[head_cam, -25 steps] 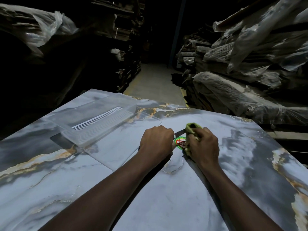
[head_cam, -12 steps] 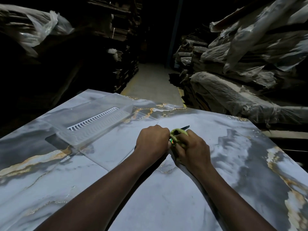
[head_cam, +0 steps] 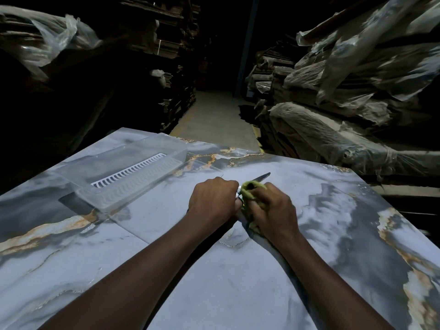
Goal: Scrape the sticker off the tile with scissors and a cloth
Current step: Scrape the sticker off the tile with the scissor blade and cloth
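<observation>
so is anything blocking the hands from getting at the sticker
Nothing visible does. The left hand with the scissors and the right hand with the cloth are right at the sticker, mostly hiding it.

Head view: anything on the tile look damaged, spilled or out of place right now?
Nothing stands out. The tile shows no crack or spill; its gold lines look like printed veining. The left hand grips the scissors, the right hand the cloth.

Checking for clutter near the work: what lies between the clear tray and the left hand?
Nothing but bare marbled tile lies between the clear tray and the left hand, as the head view shows.
</observation>
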Motion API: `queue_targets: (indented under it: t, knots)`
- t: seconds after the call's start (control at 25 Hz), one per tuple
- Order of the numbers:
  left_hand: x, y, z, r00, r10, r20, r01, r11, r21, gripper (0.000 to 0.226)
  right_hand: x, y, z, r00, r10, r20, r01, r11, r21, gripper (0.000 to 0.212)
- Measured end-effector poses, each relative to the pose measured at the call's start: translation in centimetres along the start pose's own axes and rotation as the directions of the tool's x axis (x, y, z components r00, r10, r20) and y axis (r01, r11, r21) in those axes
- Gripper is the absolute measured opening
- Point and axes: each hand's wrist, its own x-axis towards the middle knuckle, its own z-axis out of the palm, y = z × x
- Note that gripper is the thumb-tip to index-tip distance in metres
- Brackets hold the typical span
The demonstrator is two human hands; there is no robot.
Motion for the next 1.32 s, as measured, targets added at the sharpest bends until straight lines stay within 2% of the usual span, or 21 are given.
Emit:
queue_targets:
  t: [0.04,0.12,0.2,0.24,0.32,0.4,0.44,0.48,0.56,0.6,0.68,0.76,0.84,0.88,0.92,1.0,1.08,1.12,1.2,1.28,1.32]
  knots:
    - [-0.1,-0.1,-0.1,1.000,-0.001,-0.001,0.001,1.000,-0.011,0.019,0.5,0.4,0.1,0.999,0.031,-0.014,-0.032,0.998,-0.057,0.014]
    - [-0.2,-0.3,-0.2,1.000,-0.008,0.009,0.008,0.999,-0.032,0.023,1.4,1.7,0.3,0.962,0.242,-0.123,-0.255,0.961,-0.104,0.012]
    - [-0.2,-0.4,-0.3,1.000,-0.022,-0.003,0.022,0.999,-0.050,0.022,1.7,2.9,-0.1,0.873,0.436,-0.220,-0.445,0.895,0.010,0.016]
    - [-0.2,-0.3,-0.4,1.000,-0.028,-0.008,0.027,0.998,-0.056,0.021,1.5,2.9,-0.4,0.857,0.447,-0.256,-0.442,0.893,0.080,0.018]
    - [-0.1,-0.2,-0.5,1.000,-0.024,-0.001,0.024,0.998,-0.060,0.020,0.8,2.0,-0.8,0.927,0.278,-0.253,-0.253,0.959,0.127,0.023]
    - [-0.2,-0.1,-0.5,1.000,-0.014,-0.014,0.013,0.999,-0.046,0.019,0.1,0.5,-0.6,0.992,0.019,-0.121,-0.006,0.995,0.103,0.027]
    - [-0.2,0.0,-0.5,1.000,-0.014,-0.023,0.013,0.999,-0.042,0.018,0.2,0.4,-0.2,0.997,-0.039,-0.067,0.044,0.997,0.071,0.025]
    - [-0.2,0.0,-0.5,1.000,-0.015,-0.027,0.014,0.999,-0.039,0.018,0.6,0.5,0.1,0.998,-0.019,-0.061,0.021,0.999,0.031,0.023]
    - [-0.4,-0.1,-0.6,1.000,-0.014,-0.019,0.013,1.000,-0.020,0.018,1.5,1.3,0.5,0.965,0.201,-0.166,-0.208,0.978,-0.028,0.017]
    - [-0.4,-0.1,-0.7,1.000,-0.007,-0.017,0.007,1.000,-0.004,0.019,1.8,1.8,0.4,0.917,0.339,-0.211,-0.349,0.937,-0.010,0.016]
    - [-0.3,0.0,-0.7,1.000,0.006,-0.015,-0.005,1.000,0.020,0.019,1.8,2.3,-0.1,0.844,0.466,-0.265,-0.466,0.882,0.069,0.018]
    - [-0.2,0.3,-0.7,1.000,0.017,-0.007,-0.017,0.999,0.036,0.019,1.3,1.7,-0.8,0.901,0.329,-0.282,-0.311,0.944,0.106,0.021]
    - [-0.3,0.4,-0.7,1.000,0.022,-0.008,-0.022,0.999,0.040,0.017,0.2,0.3,-0.7,0.988,0.026,-0.149,-0.020,0.999,0.041,0.021]
    - [-0.3,0.3,-0.7,1.000,0.020,-0.011,-0.020,0.999,0.033,0.015,0.0,0.0,-0.3,0.996,-0.060,-0.070,0.059,0.998,-0.011,0.018]
    - [-0.3,0.2,-0.8,1.000,0.015,-0.017,-0.015,0.999,0.028,0.015,0.4,0.1,-0.1,0.997,-0.069,-0.038,0.066,0.996,-0.065,0.015]
    - [-0.5,-0.1,-0.9,1.000,0.009,-0.005,-0.009,0.999,0.048,0.017,1.5,0.9,0.1,0.984,0.144,-0.103,-0.156,0.979,-0.128,0.013]
    - [-0.5,-0.2,-0.9,1.000,0.005,0.014,-0.005,0.997,0.072,0.018,2.1,2.0,-0.2,0.894,0.411,-0.177,-0.426,0.903,-0.056,0.016]
    - [-0.5,-0.2,-0.9,1.000,0.000,0.020,-0.002,0.997,0.074,0.017,1.9,2.2,-0.5,0.877,0.429,-0.214,-0.441,0.898,-0.006,0.017]
    - [-0.3,0.1,-0.9,1.000,0.008,0.029,-0.010,0.997,0.072,0.014,1.2,1.2,-0.9,0.944,0.248,-0.217,-0.242,0.969,0.053,0.022]
    - [-0.4,0.3,-1.0,0.999,0.030,0.025,-0.031,0.997,0.076,0.011,0.1,-0.5,-0.5,0.999,-0.003,-0.047,0.005,0.999,0.043,0.025]
    - [-0.4,0.2,-1.1,0.999,0.032,0.019,-0.033,0.996,0.079,0.012,0.2,-0.7,-0.2,0.999,-0.039,0.018,0.039,0.999,-0.001,0.022]
